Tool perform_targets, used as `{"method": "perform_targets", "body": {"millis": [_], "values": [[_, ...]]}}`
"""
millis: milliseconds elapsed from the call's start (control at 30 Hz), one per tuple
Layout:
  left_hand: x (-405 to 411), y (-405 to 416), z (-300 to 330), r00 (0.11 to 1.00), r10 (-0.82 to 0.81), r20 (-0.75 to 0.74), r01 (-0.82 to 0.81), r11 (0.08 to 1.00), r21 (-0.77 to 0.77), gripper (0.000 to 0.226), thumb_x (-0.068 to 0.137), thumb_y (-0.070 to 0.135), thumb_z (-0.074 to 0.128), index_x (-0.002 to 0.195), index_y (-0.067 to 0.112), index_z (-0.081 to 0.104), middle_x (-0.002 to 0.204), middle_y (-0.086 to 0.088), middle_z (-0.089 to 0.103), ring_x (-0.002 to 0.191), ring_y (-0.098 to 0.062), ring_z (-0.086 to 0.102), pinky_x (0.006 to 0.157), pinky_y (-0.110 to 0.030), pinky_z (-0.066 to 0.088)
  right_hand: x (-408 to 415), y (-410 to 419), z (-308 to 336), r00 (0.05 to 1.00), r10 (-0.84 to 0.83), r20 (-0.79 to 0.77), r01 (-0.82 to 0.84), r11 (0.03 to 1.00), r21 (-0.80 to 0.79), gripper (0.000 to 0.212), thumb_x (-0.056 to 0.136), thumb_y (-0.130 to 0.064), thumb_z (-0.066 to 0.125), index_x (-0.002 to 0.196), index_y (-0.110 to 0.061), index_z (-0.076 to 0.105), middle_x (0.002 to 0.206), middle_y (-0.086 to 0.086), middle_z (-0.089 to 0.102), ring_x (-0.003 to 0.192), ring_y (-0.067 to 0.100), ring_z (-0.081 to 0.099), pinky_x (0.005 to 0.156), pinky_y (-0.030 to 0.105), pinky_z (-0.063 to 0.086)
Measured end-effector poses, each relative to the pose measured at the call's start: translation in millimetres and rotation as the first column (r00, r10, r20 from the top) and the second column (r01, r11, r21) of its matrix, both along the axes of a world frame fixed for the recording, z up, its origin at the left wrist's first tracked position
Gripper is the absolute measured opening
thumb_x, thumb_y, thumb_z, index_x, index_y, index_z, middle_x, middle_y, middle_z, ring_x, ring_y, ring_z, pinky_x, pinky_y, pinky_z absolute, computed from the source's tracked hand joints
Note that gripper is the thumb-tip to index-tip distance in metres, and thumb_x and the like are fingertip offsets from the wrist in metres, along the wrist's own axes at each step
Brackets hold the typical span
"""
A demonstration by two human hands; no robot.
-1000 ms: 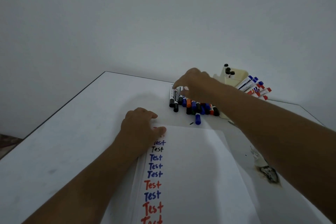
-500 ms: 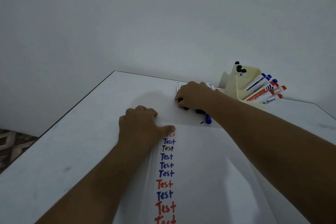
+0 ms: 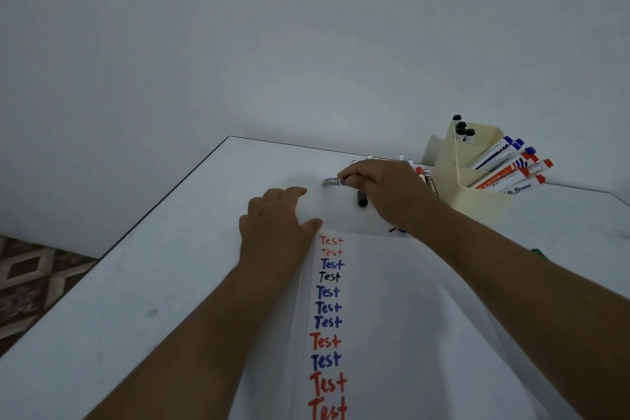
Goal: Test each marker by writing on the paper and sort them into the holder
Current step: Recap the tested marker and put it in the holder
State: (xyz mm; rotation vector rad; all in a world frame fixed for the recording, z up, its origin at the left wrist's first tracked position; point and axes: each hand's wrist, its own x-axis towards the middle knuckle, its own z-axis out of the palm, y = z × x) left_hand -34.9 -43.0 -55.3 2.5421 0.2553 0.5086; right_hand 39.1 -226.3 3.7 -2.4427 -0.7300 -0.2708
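Observation:
White paper [image 3: 409, 317] lies in front of me with a column of "Test" words in red, blue and black. My left hand [image 3: 278, 227] rests flat on the paper's top left corner. My right hand [image 3: 385, 191] grips a white marker [image 3: 332, 182], whose end sticks out to the left; a black cap end [image 3: 362, 198] shows below the fingers. Several loose markers [image 3: 424, 177] lie behind that hand, mostly hidden. The cream holder [image 3: 477, 194] stands at the back right with black-capped markers in its rear part and blue and red ones in front.
The white table [image 3: 153, 283] has its left edge running diagonally, with patterned floor [image 3: 30, 280] beyond. A plain wall stands behind the table. A small green object [image 3: 538, 253] peeks out beside my right forearm.
My right hand has lifted a white marker out of the pile and drawn it left and toward me. The camera view has shifted, bringing the holder further into sight. The left hand stays on the paper.

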Motion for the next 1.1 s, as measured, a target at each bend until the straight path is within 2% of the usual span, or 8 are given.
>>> {"method": "perform_targets", "body": {"millis": [67,200,400,600,733,800,967,1100], "values": [[0.3,1.0,0.1,0.999,-0.026,0.035,0.027,0.999,-0.022,0.061,0.089,0.051,0.066,0.145,0.037,0.044,0.146,0.003,0.045,0.135,-0.021,0.036,0.107,-0.042,0.035,-23.8,-8.0,1.3,0.993,0.005,-0.116,0.021,0.974,0.224,0.020,0.102,-0.020,0.057,0.106,-0.027,0.075,0.082,-0.029,0.070,0.075,-0.003,0.062,0.071,0.012,0.045],[1.0,-0.1,2.5,0.993,-0.068,0.100,0.072,0.997,-0.036,0.047,0.091,0.051,0.064,0.136,0.041,0.054,0.147,0.008,0.046,0.139,-0.020,0.032,0.109,-0.044,0.028,-63.1,-23.5,3.4,0.905,0.167,-0.391,0.113,0.793,0.599,0.025,0.105,-0.013,0.050,0.113,-0.017,0.074,0.103,-0.002,0.078,0.103,0.013,0.073,0.088,0.039,0.058],[-2.0,2.4,5.3,0.937,-0.232,0.261,0.278,0.948,-0.155,0.019,0.090,0.043,0.068,0.108,0.039,0.070,0.097,0.022,0.066,0.098,-0.005,0.058,0.093,-0.040,0.045,-90.2,-47.1,-1.1,0.820,0.251,-0.514,0.236,0.670,0.704,0.030,0.105,-0.006,0.045,0.112,-0.013,0.074,0.107,0.008,0.076,0.097,0.027,0.074,0.083,0.039,0.061],[-11.6,-4.4,13.1,0.904,-0.369,0.216,0.397,0.911,-0.107,0.029,0.082,0.032,0.079,0.111,0.036,0.073,0.095,0.030,0.063,0.093,0.012,0.055,0.083,-0.007,0.038,-100.6,-57.2,-25.3,0.948,-0.050,-0.315,0.171,0.914,0.368,0.026,0.097,-0.011,0.062,0.098,-0.034,0.073,0.086,-0.011,0.077,0.085,0.013,0.071,0.077,0.028,0.059],[-15.9,-14.0,16.8,0.891,-0.419,0.173,0.432,0.901,-0.045,0.038,0.082,0.035,0.079,0.119,0.034,0.071,0.104,0.023,0.063,0.088,0.005,0.055,0.084,-0.004,0.037,-99.4,-46.7,-27.6,0.996,-0.085,-0.037,0.074,0.971,-0.229,0.039,0.102,-0.040,0.053,0.141,-0.036,0.055,0.082,-0.015,0.054,0.071,0.005,0.050,0.063,0.016,0.036],[-18.3,-14.9,18.7,0.890,-0.402,0.216,0.432,0.894,-0.115,0.050,0.080,0.032,0.081,0.127,0.034,0.064,0.098,0.022,0.067,0.082,0.001,0.060,0.079,-0.008,0.045,-97.1,-43.1,-30.3,0.991,-0.130,0.003,0.126,0.952,-0.280,0.044,0.105,-0.044,0.045,0.148,-0.037,0.045,0.087,-0.009,0.053,0.073,0.006,0.048,0.064,0.019,0.038],[-22.5,-19.0,20.5,0.897,-0.394,0.200,0.439,0.849,-0.294,0.071,0.078,0.045,0.080,0.139,0.038,0.044,0.100,0.018,0.069,0.090,0.001,0.064,0.074,-0.013,0.051,-97.1,-45.5,-38.2,0.967,-0.121,-0.226,0.184,0.942,0.281,0.009,0.104,-0.032,0.052,0.112,-0.033,0.050,0.112,-0.006,0.069,0.099,0.008,0.062,0.081,0.026,0.049],[-27.6,-29.9,20.6,0.839,-0.525,0.145,0.545,0.807,-0.228,0.059,0.076,0.057,0.074,0.128,0.041,0.054,0.115,0.025,0.062,0.106,0.005,0.058,0.083,-0.016,0.051,-100.5,-44.5,-35.6,0.933,-0.005,-0.359,0.229,0.778,0.585,0.021,0.102,-0.023,0.056,0.123,-0.023,0.056,0.114,-0.008,0.069,0.107,0.018,0.064,0.100,0.040,0.052]]}}
